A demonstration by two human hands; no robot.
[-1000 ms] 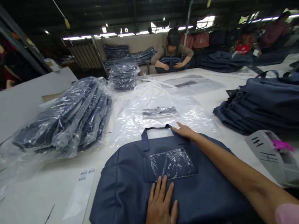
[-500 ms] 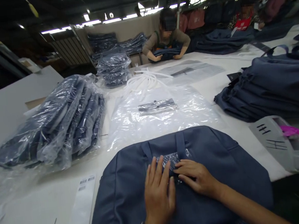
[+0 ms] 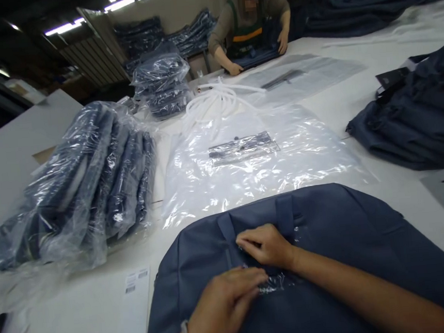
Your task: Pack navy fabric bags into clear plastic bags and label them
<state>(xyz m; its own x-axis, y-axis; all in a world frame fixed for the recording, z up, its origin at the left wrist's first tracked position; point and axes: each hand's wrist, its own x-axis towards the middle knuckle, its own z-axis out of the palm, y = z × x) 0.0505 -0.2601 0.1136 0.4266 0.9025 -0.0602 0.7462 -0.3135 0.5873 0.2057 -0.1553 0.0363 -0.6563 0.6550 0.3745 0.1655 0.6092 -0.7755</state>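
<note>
A dark blue duffel bag (image 3: 341, 249) lies flat in front of me, with two strap handles (image 3: 286, 218) on its upper side. A small clear plastic wrap (image 3: 279, 282) sits on the bag below the handles, partly covered by my hands. My left hand (image 3: 228, 303), with a silver bracelet on the wrist, rests on the bag with fingers stretched out at the wrap's left edge. Between the two handles, my right hand (image 3: 268, 245) is closed in a pinch above the wrap. Whatever its fingertips hold is hidden.
Plastic-wrapped blue bags (image 3: 101, 172) are piled at the left. Clear plastic bags (image 3: 224, 187) and white cord (image 3: 216, 102) lie beyond my bag. More blue bags (image 3: 420, 118) stand at the right. Across the table a person (image 3: 249, 29) handles a blue bag.
My right hand has closed and shifted up between the handles. My left hand has turned sideways and lowered to the wrap's left edge. The view has tilted down.
</note>
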